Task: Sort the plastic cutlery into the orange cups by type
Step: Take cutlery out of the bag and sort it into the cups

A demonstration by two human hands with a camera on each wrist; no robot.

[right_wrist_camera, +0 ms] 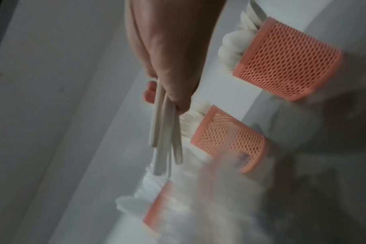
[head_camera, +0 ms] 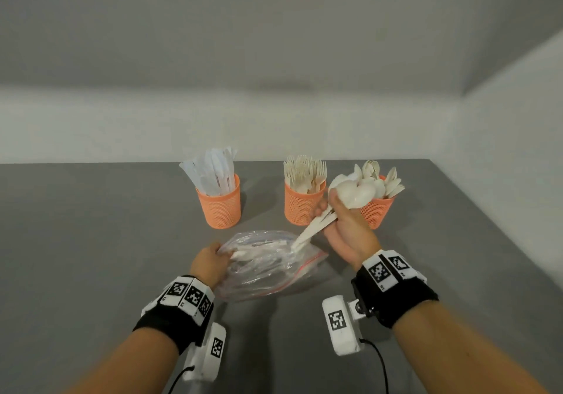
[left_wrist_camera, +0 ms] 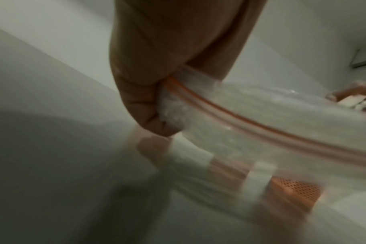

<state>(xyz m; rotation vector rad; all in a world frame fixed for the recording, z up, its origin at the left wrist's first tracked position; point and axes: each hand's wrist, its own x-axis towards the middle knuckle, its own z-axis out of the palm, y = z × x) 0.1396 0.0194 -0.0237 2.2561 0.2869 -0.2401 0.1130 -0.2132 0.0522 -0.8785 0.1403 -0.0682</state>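
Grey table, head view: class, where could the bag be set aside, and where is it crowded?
The table is bare left of the knife cup and near the left hand. The gap between the knife cup and fork cup is open. Crowded: fork cup, spoon cup, right hand gripping spoons, bag.

Soft, even light is filling the head view; both wrist views are looking dimmer, blurring heavily toward their lower right

A matte grey table (head_camera: 91, 226) stands in a corner where two plain pale grey walls (head_camera: 274, 43) meet at the right. The light seems soft and even, casting faint shadows.
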